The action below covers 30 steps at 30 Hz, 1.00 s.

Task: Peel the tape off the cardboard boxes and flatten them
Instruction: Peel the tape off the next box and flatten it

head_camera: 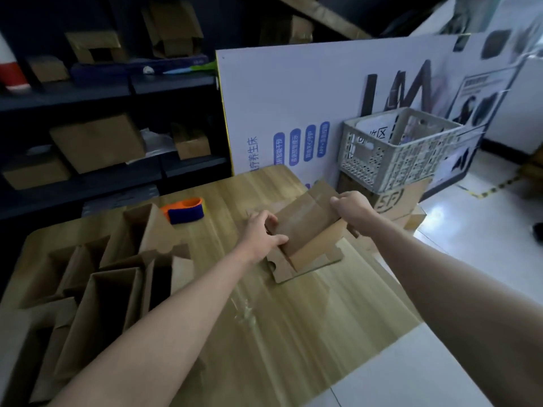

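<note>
We see the cardboard box over the wooden table; left hand, fingers curled, clasps its left edge; right hand grips its right edge.

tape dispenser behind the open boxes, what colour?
The tape dispenser is orange on top with a dark blue lower part; the head view shows it.

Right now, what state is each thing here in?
held box, partly folded, gripped at both ends
left hand, gripping the near end
right hand, gripping the far end
boxes on the left, upright, tops open
tape dispenser, lying untouched
grey crate, upright, not empty
</note>
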### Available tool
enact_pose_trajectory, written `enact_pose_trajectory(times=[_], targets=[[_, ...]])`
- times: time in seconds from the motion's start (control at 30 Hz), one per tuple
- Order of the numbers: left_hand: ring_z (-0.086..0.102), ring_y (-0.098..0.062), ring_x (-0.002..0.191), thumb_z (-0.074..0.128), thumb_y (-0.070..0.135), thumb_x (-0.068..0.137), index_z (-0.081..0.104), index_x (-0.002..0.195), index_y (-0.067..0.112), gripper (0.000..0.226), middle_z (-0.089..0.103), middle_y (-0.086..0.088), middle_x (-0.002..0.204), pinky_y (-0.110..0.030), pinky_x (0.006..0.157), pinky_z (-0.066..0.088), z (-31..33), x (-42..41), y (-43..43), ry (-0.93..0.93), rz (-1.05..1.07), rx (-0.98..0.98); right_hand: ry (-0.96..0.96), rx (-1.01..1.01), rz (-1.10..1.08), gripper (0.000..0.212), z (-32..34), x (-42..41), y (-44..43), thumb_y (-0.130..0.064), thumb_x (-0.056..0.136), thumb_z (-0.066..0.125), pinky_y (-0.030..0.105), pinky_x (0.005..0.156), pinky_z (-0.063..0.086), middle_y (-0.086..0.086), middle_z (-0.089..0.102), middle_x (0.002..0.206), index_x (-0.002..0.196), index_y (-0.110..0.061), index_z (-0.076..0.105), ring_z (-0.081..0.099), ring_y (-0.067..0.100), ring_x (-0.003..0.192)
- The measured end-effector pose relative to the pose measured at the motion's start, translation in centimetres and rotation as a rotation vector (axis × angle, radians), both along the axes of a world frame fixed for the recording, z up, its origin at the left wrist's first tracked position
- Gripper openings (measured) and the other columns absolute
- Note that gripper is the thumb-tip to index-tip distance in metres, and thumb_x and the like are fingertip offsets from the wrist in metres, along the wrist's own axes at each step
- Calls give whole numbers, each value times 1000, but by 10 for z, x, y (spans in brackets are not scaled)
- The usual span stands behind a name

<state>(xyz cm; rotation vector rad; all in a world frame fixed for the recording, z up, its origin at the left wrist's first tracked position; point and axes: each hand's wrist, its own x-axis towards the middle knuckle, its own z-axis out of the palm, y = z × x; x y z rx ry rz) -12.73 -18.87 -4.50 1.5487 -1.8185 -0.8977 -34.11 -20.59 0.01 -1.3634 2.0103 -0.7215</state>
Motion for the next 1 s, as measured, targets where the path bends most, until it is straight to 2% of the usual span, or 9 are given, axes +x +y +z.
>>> enact_pose_trajectory(times=[0.13, 0.27, 0.37, 0.43, 0.5, 0.57, 0.63, 0.73, 1.0], targets=[[49, -17, 88, 78, 21, 76, 59, 97, 7, 32, 41, -2, 108, -26, 87, 43, -15, -24, 6, -122, -64, 49, 14, 82, -53, 31, -20, -21, 16, -26, 98, 46, 28, 61, 37, 10, 54, 86, 93, 0, 62, 50, 25, 74], [56, -23, 93, 77, 24, 76, 60, 95, 9, 30, 53, -7, 108, -33, 89, 47, -29, -45, 13, -264, -131, 75, -86, 157, -98, 30, -41, -41, 32, -18, 97, 47, 27, 52, 35, 11, 50, 84, 67, -14, 47, 40, 14, 57], [54, -19, 87, 79, 25, 74, 56, 91, 15, 30, 55, -6, 106, -28, 83, 46, -41, -56, 19, -277, -153, 93, -27, 177, -135, 23, -56, -51, 44, -23, 97, 48, 33, 63, 44, 8, 53, 84, 82, -6, 55, 50, 21, 73], [51, -16, 85, 80, 25, 73, 55, 91, 16, 32, 54, -3, 102, -26, 81, 45, -43, -61, 19, -267, -156, 84, 106, 153, -82, 29, -62, -58, 44, -27, 93, 56, 41, 85, 47, 13, 57, 106, 109, -2, 56, 54, 28, 96], [51, -15, 86, 79, 24, 74, 57, 95, 14, 32, 53, 0, 97, -27, 82, 45, -41, -66, 17, -280, -163, 89, 359, 153, 95, 65, -61, -62, 44, -36, 84, 67, 47, 106, 34, 13, 40, 139, 138, -11, 38, 38, 34, 128], [53, -15, 86, 78, 22, 76, 56, 93, 15, 30, 56, 1, 93, -28, 81, 46, -39, -72, 16, -275, -156, 110, 561, 173, 346, 95, -57, -62, 43, -46, 76, 74, 52, 117, 10, 2, 14, 156, 150, -23, 18, 7, 33, 145], [56, -16, 84, 77, 18, 77, 55, 88, 17, 25, 61, 0, 90, -27, 78, 48, -39, -77, 16, -246, -137, 135, 702, 208, 531, 107, -57, -59, 43, -53, 72, 74, 55, 116, -3, -3, 3, 160, 153, -26, 9, -9, 30, 147], [62, -18, 84, 77, 15, 77, 60, 81, 18, 18, 64, 0, 84, -28, 77, 51, -42, -81, 18, -211, -109, 153, 786, 239, 629, 114, -68, -57, 41, -56, 70, 75, 55, 116, -5, -4, -1, 160, 153, -26, 4, -13, 27, 146], [56, -17, 95, 73, 26, 81, 58, 103, 14, 29, 56, 0, 105, -30, 86, 48, -47, -88, 16, -242, -104, 69, 785, 386, 619, 125, -60, -57, 29, -62, 61, 78, 61, 112, 12, -4, 2, 160, 152, -33, -3, 1, 32, 144]])
